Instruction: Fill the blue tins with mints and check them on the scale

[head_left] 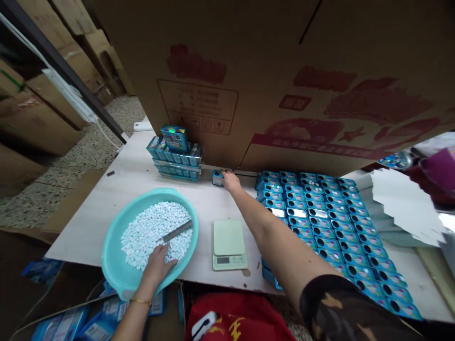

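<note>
My left hand (159, 263) reaches over the near rim of a turquoise plastic basin (117, 279). Its thumb is spread from the fingers, which touch the small white pellets (152, 232) inside; no object shows in its grasp. A flat metal ruler-like strip (177, 231) lies on the pellets just beyond the fingertips. Stretched out to the back of the table, my right hand (231, 181) has its fingers closed on a small blue box (217, 178), which rests at the table surface near the big carton. A pale green digital scale (229, 241) sits between my arms.
Behind the table stands a large printed carton (270, 113). Blue boxes are stacked in clear trays (176, 163) at the back left. Rows of blue boxes (330, 227) cover the right side, beside white paper sheets (405, 203). Blue packs (99, 327) lie in a carton below.
</note>
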`<act>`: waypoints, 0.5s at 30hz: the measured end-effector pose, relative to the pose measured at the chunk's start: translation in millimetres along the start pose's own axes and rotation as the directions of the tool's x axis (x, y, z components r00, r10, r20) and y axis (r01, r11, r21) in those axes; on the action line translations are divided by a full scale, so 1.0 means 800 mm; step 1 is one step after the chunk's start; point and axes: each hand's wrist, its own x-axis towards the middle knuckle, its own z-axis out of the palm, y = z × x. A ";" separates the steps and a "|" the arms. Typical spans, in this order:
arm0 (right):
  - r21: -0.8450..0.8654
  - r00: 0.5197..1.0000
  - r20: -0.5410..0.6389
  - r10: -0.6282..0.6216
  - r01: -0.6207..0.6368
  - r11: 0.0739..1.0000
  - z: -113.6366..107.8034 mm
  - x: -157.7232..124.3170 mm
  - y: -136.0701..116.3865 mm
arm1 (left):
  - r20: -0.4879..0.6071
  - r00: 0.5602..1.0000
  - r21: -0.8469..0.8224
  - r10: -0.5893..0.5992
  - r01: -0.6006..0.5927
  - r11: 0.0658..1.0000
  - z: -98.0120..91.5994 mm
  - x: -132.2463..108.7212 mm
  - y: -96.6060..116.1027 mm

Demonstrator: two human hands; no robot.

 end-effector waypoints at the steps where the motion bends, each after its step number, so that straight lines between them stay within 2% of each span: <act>1: 0.003 1.000 -0.001 -0.010 0.010 1.000 -0.001 -0.004 0.005 | 0.020 1.000 0.004 -0.009 0.009 1.000 -0.001 0.001 0.001; 3: 0.013 0.998 -0.030 -0.052 0.053 0.999 -0.010 -0.031 0.025 | 0.058 0.998 -0.018 -0.008 0.010 1.000 -0.004 0.004 0.002; 5: 0.019 0.992 -0.082 -0.091 0.093 0.995 -0.025 -0.087 0.056 | 0.082 0.997 -0.075 0.016 -0.010 0.997 -0.008 0.010 0.003; 7: 0.008 0.989 -0.103 -0.104 0.106 0.994 -0.041 -0.173 0.089 | 0.102 0.994 -0.140 0.035 -0.020 0.990 -0.009 0.017 0.004; 10: -0.014 0.983 0.044 -0.179 0.180 0.984 -0.051 -0.323 0.116 | 0.106 0.994 -0.256 0.035 -0.007 0.967 -0.009 0.026 0.012; 11: -0.037 0.975 0.111 -0.194 0.199 0.979 -0.047 -0.368 0.118 | 0.115 0.993 -0.308 0.008 0.028 0.951 -0.011 0.028 0.016; 13: -0.130 0.973 0.184 -0.138 0.163 0.978 -0.029 -0.436 0.116 | 0.166 0.981 -0.440 -0.103 0.167 0.882 -0.017 0.028 0.026; 14: -0.173 0.976 0.189 -0.109 0.142 0.975 -0.017 -0.457 0.114 | 0.209 0.963 -0.534 -0.167 0.256 0.806 -0.023 0.026 0.031; 15: -0.215 0.981 0.177 -0.081 0.119 0.969 -0.005 -0.470 0.113 | 0.260 0.941 -0.646 -0.216 0.336 0.686 -0.030 0.025 0.035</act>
